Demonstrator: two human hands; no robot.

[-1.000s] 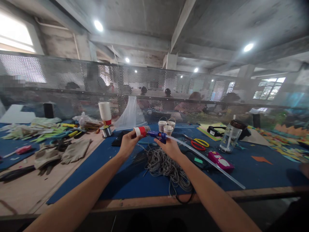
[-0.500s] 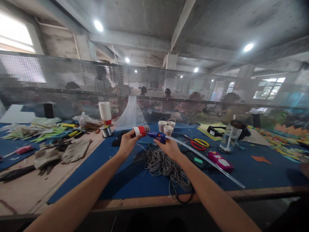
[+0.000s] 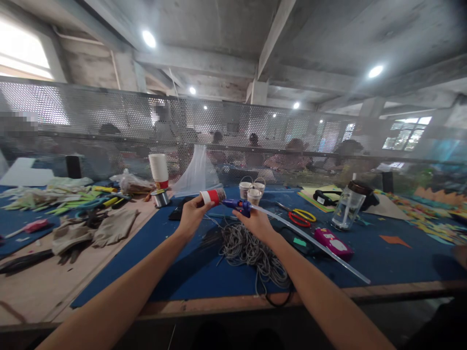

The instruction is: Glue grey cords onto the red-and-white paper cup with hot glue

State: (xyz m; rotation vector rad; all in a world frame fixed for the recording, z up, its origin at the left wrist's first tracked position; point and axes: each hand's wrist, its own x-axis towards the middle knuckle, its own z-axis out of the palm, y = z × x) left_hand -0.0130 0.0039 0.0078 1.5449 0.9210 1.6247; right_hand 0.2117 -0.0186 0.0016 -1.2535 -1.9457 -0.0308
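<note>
Compared with the earlier frames, we find in the head view that a person [image 3: 164, 129] behind the perforated screen [image 3: 226, 113] appears further right, while the paper cup [image 3: 209, 197] shows slightly more of its grey-brown end band [image 3: 221, 195]. Our left hand [image 3: 192, 212] pinches the cup between thumb and fingers at its white-and-red part. We hold the cup sideways above the blue mat [image 3: 175, 274], banded end facing right. Our right hand [image 3: 257, 222] is wrapped around the blue glue gun [image 3: 240, 206]; we cannot tell how the trigger is pressed. Its nozzle [image 3: 225, 202] points left at the band; we cannot tell whether they touch. One long translucent glue stick [image 3: 310, 236] extends from the gun's rear, sloping down to the right. Below the gun we see a tangled heap of grey cord [image 3: 248, 243]. Beyond it, three small buckets [image 3: 254, 195] stand close together. To their right lie scissors [image 3: 304, 218] with red and yellow handles; nearer us, a magenta case [image 3: 333, 242] rests beside the glue stick.
</note>
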